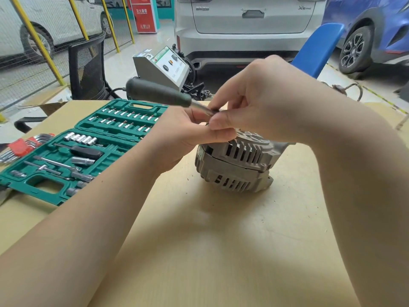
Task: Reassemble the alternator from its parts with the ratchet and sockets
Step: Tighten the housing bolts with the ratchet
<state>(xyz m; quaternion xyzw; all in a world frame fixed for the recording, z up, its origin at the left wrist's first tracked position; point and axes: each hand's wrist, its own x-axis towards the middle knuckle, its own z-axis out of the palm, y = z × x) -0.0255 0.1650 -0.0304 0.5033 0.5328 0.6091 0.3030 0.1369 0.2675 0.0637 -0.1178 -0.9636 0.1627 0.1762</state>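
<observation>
Hex keys (21,147) in a red holder are lying at the far left edge of the table (199,240), just beside an open green socket case (88,149). Rows of bits and chrome sockets are sitting in the case's moulded slots, along with a black-handled driver and extension bars. Right of the case, the left hand (177,140) is reaching in over the table, its fingers curling round the metal shaft of the ratchet (158,94), whose dark grip is sticking up and away to the left. The ratchet's head is meeting the right hand (254,103), which is pinching that end between thumb and fingertips; what exactly sits at the tip is hidden by the fingers. Directly below both hands, the alternator (236,165) is resting on the table, its ribbed grey housing facing the camera. Beyond the table, a grey machine (159,67), a white car (243,25) and a blue chair (318,49) are standing on the workshop floor.
</observation>
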